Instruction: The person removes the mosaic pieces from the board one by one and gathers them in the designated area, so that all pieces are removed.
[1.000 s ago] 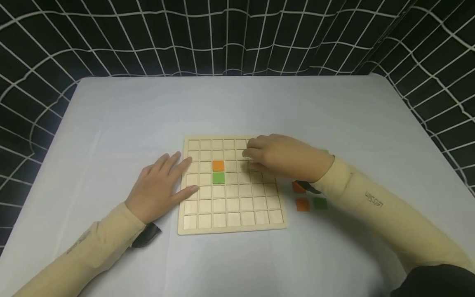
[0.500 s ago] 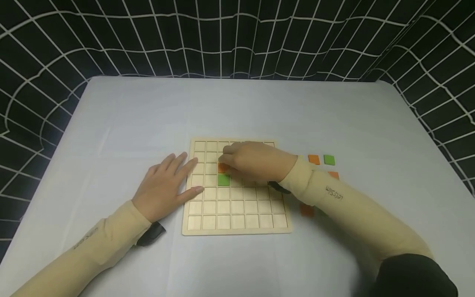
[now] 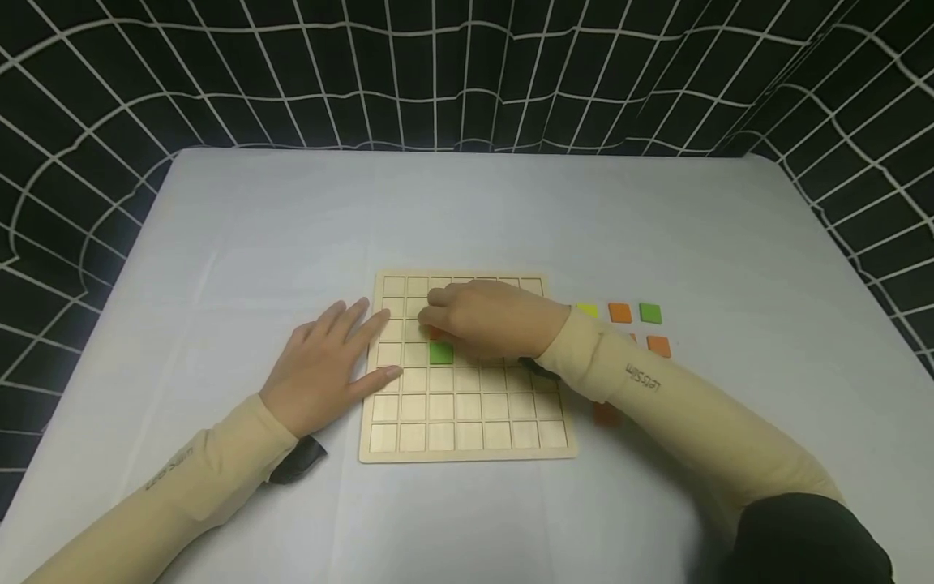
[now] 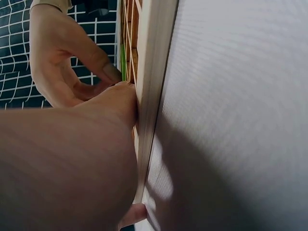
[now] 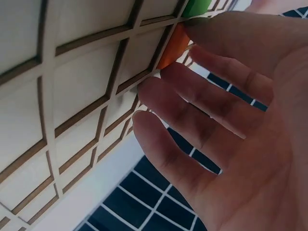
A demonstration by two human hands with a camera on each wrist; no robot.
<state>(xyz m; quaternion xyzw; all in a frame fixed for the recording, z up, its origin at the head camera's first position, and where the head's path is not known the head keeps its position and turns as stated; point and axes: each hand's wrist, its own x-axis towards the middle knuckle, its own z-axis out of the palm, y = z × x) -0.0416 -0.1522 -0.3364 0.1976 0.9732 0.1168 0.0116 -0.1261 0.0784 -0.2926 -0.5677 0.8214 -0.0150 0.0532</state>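
A pale wooden grid board (image 3: 467, 456) lies on the white table. My left hand (image 3: 314, 373) rests at its left edge, fingers spread and nearly straight, thumb over the rim. My right hand (image 3: 485, 320) reaches over the upper middle of the board. In the right wrist view its thumb and fingertips close in around an orange square tile (image 5: 173, 45), low at the grid; the thumb covers one corner of it. Directly below that spot, a green tile (image 3: 441, 353) sits in its cell. From the head, my right fingers hide most of the orange tile.
Right of the board lie loose tiles: a yellow tile (image 3: 587, 310), a green tile (image 3: 650, 313) and several orange tiles (image 3: 620, 313), some hidden under my right sleeve (image 3: 657, 397). White netting (image 3: 467, 97) over dark cloth stands behind the table.
My right hand has moved left across the board to the orange tile and now covers most of it. The head view has shifted slightly. The left hand stays at the board's edge.
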